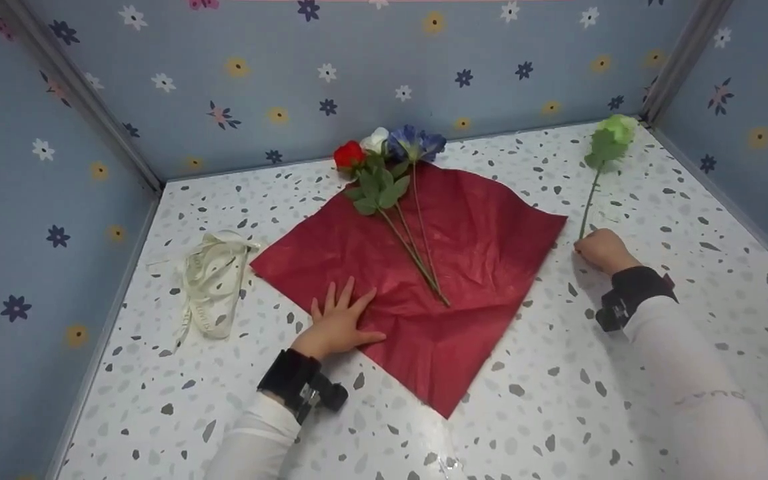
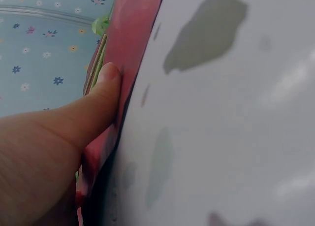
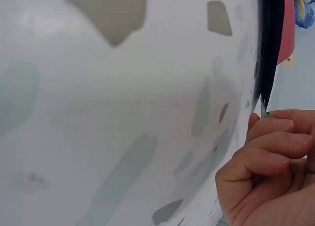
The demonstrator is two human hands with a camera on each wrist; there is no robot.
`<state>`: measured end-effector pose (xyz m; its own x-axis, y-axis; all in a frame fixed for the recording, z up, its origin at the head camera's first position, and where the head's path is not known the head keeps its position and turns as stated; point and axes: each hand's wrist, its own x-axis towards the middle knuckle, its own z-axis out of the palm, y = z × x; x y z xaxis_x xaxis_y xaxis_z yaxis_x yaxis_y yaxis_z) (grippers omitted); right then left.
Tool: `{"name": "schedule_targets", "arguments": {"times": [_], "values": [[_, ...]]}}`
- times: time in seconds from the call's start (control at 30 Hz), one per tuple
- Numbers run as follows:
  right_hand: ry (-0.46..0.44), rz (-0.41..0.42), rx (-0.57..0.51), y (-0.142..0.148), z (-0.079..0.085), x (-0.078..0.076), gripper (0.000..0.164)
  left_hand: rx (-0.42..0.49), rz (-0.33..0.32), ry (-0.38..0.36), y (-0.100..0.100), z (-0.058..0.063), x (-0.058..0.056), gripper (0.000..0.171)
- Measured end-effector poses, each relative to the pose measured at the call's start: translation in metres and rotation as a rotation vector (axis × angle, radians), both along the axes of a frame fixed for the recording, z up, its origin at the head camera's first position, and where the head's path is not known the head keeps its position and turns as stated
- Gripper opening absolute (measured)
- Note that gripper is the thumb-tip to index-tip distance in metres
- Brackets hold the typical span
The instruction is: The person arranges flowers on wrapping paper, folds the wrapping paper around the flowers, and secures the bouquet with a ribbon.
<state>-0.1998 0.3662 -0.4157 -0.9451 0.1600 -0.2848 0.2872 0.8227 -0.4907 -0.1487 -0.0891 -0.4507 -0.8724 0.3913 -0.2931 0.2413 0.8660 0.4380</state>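
Observation:
A sheet of dark red wrapping paper [image 1: 477, 240] lies spread on the speckled table. On it rest a red rose [image 1: 349, 157], a white flower [image 1: 376, 141] and a blue flower [image 1: 416, 143], their stems crossing toward the middle. My left hand [image 1: 337, 327] presses the paper's lower left edge with fingers spread; its thumb shows against the red paper [image 2: 129, 44] in the left wrist view. Off to the right, my right hand [image 1: 604, 250] pinches the stem end of a pale green flower [image 1: 614, 137]. In the right wrist view its curled fingers [image 3: 266, 162] hide most of that grip.
A loosely bunched cream ribbon [image 1: 214, 287] with printed letters lies left of the paper. Flower-patterned panels [image 1: 371, 73] wall the table [image 1: 277, 440] at the back and on both sides. The green flower's head is close to the back right corner.

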Motion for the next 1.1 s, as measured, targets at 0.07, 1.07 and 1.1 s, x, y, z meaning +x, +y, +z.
{"name": "schedule_targets", "arguments": {"times": [0.07, 1.07, 1.1], "values": [[0.02, 0.033, -0.006, -0.006, 0.0, -0.001, 0.032, -0.001, -0.002, 0.0, 0.0, 0.0, 0.0, 0.084], [0.394, 0.216, -0.159, -0.165, 0.027, -0.003, 0.02, 0.009, -0.005, -0.009, 0.0, 0.002, 0.001, 0.083], [0.389, 0.225, -0.166, -0.169, 0.027, -0.002, 0.02, 0.012, -0.003, -0.011, 0.0, 0.002, 0.001, 0.083]]}}
